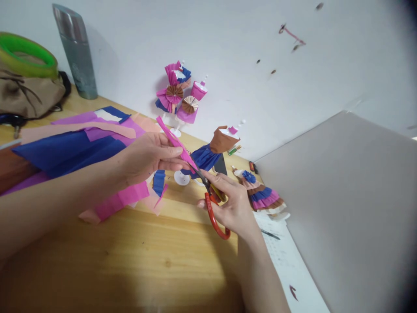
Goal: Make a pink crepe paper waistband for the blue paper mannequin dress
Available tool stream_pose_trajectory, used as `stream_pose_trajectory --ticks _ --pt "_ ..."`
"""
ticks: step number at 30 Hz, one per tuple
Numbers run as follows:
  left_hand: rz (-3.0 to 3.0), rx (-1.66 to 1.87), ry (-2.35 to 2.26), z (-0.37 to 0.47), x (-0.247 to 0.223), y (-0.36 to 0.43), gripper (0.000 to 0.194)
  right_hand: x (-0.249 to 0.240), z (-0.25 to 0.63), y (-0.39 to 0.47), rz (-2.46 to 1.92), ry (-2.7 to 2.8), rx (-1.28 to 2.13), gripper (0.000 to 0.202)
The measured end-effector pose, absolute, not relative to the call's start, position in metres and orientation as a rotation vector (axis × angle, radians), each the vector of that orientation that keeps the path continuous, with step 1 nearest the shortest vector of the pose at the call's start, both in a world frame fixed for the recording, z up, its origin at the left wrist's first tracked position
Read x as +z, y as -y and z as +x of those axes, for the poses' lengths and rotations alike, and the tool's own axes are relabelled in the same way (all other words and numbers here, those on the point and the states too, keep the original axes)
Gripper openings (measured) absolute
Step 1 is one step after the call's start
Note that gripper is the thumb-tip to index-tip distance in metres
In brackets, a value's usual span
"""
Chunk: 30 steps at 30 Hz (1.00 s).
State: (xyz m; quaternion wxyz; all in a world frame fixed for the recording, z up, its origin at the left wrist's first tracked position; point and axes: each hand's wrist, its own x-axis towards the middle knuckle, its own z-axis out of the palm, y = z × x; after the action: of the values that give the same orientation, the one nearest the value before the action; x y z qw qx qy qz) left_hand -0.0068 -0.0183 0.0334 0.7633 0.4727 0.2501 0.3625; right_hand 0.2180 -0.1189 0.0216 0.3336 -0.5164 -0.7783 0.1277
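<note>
Head view: left hand (151, 152) pinching a pink strip (172, 137) above the table (130, 252), right hand (230, 198) gripping red-handled scissors (209, 202), blades at its lower end. Looks like trimming; next snip probably needs steady fingers.

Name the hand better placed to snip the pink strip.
The right hand, I'd judge: it holds the red-handled scissors, with the blades at the lower end of the pink strip, while the left hand pinches the strip higher up.
</note>
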Motion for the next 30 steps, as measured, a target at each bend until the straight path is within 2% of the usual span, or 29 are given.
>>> stream_pose_trajectory --ticks 30 --pt "1.0 0.813 -0.637 -0.004 0.036 0.019 0.013 0.01 0.221 0.115 -1.386 1.902 0.381 0.048"
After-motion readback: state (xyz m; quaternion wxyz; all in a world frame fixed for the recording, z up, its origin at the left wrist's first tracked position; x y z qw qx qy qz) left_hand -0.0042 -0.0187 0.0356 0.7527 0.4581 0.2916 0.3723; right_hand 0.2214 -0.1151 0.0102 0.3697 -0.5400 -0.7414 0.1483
